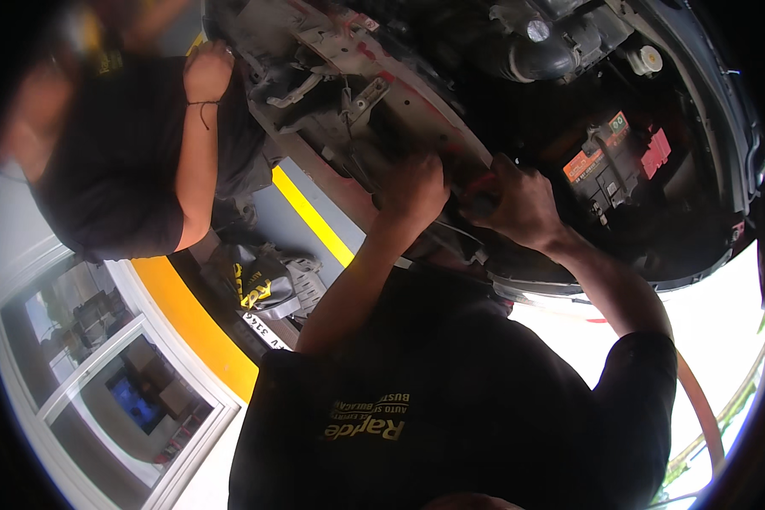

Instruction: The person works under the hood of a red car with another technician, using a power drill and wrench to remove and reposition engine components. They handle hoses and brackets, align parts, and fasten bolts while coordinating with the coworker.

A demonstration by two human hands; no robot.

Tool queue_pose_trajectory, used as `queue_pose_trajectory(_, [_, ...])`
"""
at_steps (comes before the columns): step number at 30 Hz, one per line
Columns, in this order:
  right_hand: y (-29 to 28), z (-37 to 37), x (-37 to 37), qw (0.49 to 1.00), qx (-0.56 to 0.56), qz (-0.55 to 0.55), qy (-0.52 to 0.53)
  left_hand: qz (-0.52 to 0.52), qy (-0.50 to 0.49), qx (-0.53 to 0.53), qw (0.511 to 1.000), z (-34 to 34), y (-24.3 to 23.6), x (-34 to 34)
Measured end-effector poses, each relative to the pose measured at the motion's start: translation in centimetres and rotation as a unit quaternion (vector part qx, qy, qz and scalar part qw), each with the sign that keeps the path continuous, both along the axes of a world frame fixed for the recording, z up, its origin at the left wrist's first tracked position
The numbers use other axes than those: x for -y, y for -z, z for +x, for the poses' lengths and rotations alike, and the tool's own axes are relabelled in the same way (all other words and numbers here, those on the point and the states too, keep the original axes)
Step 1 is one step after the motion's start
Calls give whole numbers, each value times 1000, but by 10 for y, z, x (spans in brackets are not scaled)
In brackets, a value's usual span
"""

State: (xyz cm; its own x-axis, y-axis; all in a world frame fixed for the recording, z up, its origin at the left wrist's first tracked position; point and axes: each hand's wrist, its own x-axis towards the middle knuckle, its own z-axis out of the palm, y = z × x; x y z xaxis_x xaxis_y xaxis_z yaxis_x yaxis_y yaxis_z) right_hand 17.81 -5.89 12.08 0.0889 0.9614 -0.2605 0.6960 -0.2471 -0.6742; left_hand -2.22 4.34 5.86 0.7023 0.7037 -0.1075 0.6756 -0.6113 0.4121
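Beside the long, scuffed metal crossbeam, the right hand curls its fingers around a dark and red object. Left hand: knuckles up; finger state cannot be determined from here.

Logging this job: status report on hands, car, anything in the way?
Left hand curled near grey, red-edged metal car beam, grip hidden. Right hand around blurred dark-and-red object. Black-shirted co-worker at left, apart from both hands.
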Motion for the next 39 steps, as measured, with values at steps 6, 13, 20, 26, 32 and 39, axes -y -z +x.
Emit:
queue_pose_trajectory(6, [3,3,0,998,51,-6,-21,-9,19,-22,1000,-7,5,-6])
queue_pose_trajectory(13, [7,-6,3,999,10,43,-21,30,4,96,995,-21,-34,11])
queue_pose_trajectory(20, [5,-9,5,993,80,77,-36,185,-228,248,923,-41,-23,-78])
queue_pose_trajectory(26, [2,-11,6,990,107,62,-68,237,-335,78,909,-69,19,-166])
queue_pose_trajectory(32, [0,-16,9,993,63,81,-55,104,-270,-129,948,-76,17,-187])
queue_pose_trajectory(39, [0,0,6,987,98,88,-93,210,-287,-70,932,-67,20,-172])
